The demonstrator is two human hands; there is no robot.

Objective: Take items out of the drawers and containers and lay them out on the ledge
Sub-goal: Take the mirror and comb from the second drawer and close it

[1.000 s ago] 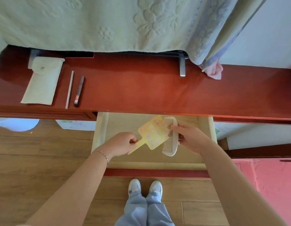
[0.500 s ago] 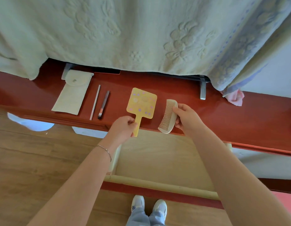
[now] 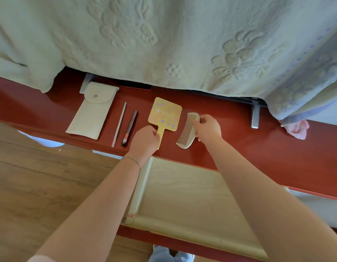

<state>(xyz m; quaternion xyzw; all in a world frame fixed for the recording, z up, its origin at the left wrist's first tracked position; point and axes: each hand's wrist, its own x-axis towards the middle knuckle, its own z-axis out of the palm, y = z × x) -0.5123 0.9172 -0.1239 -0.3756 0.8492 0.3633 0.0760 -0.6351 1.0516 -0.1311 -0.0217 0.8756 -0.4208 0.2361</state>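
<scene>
A yellow hand mirror (image 3: pixel 165 114) with purple dots lies flat on the red ledge (image 3: pixel 239 137). My left hand (image 3: pixel 145 141) grips its handle at the ledge's front edge. To its right a pale comb (image 3: pixel 188 131) lies on the ledge with its teeth to the left, and my right hand (image 3: pixel 207 128) pinches its spine. Left of the mirror lie a dark pen (image 3: pixel 129 128), a thin grey stick (image 3: pixel 119 124) and a cream pouch (image 3: pixel 92 109) with a snap flap. Below the ledge the pale wooden drawer (image 3: pixel 143 188) stands pulled out.
A pale green embossed blanket (image 3: pixel 163 38) hangs over the back of the ledge. A grey metal bracket (image 3: pixel 255 117) and a pink cloth (image 3: pixel 298 128) sit at the right. Wooden floor (image 3: pixel 31 186) lies to the left, and my feet show below the drawer.
Both hands rose from the drawer with the mirror and comb and set them down on the ledge to the right of the pen. The view tilted up toward the ledge.
</scene>
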